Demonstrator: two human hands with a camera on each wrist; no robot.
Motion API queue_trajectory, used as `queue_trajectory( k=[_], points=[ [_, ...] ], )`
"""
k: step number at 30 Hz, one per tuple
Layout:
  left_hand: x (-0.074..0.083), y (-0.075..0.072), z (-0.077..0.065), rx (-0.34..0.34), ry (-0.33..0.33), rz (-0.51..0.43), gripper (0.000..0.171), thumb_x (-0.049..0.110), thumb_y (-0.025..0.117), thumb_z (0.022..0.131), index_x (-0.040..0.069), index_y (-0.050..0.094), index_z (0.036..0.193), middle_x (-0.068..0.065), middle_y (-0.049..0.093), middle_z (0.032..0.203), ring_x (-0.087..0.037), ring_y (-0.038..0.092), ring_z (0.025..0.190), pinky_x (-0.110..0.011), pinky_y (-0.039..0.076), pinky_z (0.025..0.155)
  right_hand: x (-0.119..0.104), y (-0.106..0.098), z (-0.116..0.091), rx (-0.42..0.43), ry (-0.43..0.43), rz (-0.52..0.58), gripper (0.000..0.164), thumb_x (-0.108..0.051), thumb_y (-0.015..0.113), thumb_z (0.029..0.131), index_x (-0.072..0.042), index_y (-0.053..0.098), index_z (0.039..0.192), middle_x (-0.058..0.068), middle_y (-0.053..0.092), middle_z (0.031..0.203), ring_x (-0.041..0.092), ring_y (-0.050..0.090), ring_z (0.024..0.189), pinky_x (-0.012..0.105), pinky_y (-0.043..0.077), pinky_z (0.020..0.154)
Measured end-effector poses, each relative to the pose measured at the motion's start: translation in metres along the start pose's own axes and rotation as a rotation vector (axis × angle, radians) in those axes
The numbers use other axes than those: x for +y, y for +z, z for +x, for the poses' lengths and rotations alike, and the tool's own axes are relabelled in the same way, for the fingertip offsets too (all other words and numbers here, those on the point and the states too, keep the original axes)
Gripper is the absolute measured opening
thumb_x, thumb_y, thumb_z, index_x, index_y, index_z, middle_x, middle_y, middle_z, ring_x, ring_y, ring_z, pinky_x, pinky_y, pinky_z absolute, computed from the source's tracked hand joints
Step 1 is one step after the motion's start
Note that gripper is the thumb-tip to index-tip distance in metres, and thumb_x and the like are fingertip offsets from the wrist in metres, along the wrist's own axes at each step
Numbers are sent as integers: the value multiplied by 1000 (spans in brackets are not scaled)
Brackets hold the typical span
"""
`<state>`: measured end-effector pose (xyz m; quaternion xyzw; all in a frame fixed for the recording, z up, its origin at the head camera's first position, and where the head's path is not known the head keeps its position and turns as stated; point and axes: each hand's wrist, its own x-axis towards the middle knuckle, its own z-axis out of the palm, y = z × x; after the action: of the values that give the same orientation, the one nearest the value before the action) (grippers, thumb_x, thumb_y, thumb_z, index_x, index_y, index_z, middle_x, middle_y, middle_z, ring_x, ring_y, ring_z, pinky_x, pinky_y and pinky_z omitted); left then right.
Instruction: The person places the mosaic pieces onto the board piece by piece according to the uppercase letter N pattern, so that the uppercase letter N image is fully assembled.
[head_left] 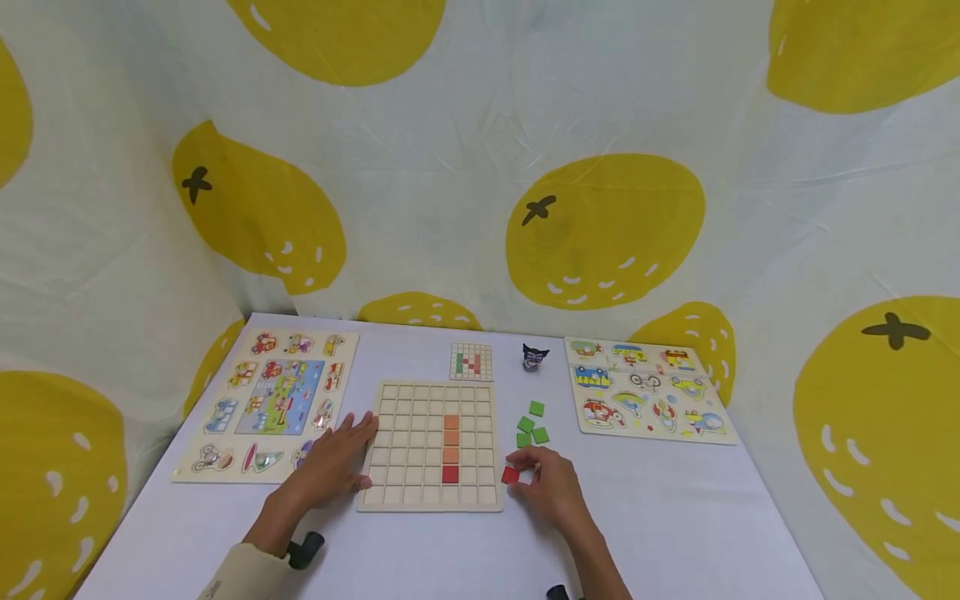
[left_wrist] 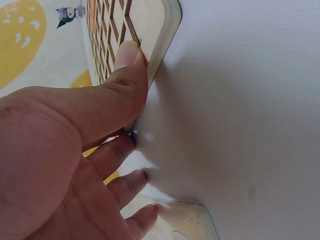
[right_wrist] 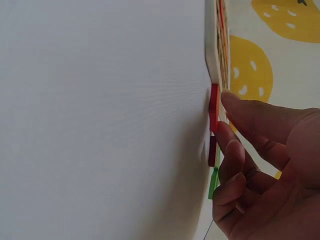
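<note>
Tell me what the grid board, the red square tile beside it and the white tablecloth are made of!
The grid board looks like smooth, pale wood, perhaps plywood: its edge shows layered lines. The red square tile may be smooth painted wood or plastic: its colour is flat and even. The white tablecloth seems to be matt fabric: a fine weave shows.

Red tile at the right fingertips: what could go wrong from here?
The red tile sits right at the fingertips of the right hand, so it might slip. That hand could also nudge the loose green tiles lying close by. The left hand touches the grid board only along its left side, so the board might shift if pushed.
</note>
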<state>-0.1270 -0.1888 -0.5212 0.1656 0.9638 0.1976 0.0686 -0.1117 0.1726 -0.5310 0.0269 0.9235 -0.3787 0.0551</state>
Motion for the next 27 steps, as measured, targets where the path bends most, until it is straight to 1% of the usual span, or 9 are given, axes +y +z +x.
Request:
queue_trajectory(
  k=[5,8,14,18,21,27],
  points=[
    [1,-1,1,-17,-12,-5,97,21,85,75,6,33,155,-15,30,162,-44,23,150,-67,20,118,0,4,-2,3,26,-54,31,-11,87,73,-24,75,99,-6,65,85,14,51,78,25,41,66],
    [1,-1,0,-23,-20,-16,97,20,85,75,6,33,155,-15,29,163,-43,22,151,-67,19,118,-1,5,-2,-10,42,-71,29,-13,87,73,-24,75,97,-6,64,86,14,50,79,26,40,67],
    [2,-1,-1,3,1,-11,96,18,86,74,5,34,154,-16,31,161,-45,24,149,-68,21,117,-3,2,-4,-3,43,-76,28,-13,88,72,-22,73,93,-5,64,84,14,50,76,27,38,65],
    [2,-1,-2,13,10,-14,96,19,85,75,4,34,154,-17,32,161,-45,24,149,-68,22,117,-2,1,-4,15,46,-64,29,-12,88,71,-22,69,89,-6,64,78,13,51,71,27,38,62],
    [2,0,-2,16,16,-11,95,19,85,75,4,34,154,-17,32,161,-45,24,149,-68,22,116,-2,1,-4,48,45,-44,28,-12,89,71,-22,67,86,-8,62,75,13,51,69,26,38,59],
    [1,1,-1,18,13,-10,96,19,85,75,5,33,155,-17,31,161,-45,24,149,-68,21,117,-5,6,-2,121,30,33,24,-16,88,73,-24,68,83,-9,62,75,13,50,68,23,40,58]
  ],
)
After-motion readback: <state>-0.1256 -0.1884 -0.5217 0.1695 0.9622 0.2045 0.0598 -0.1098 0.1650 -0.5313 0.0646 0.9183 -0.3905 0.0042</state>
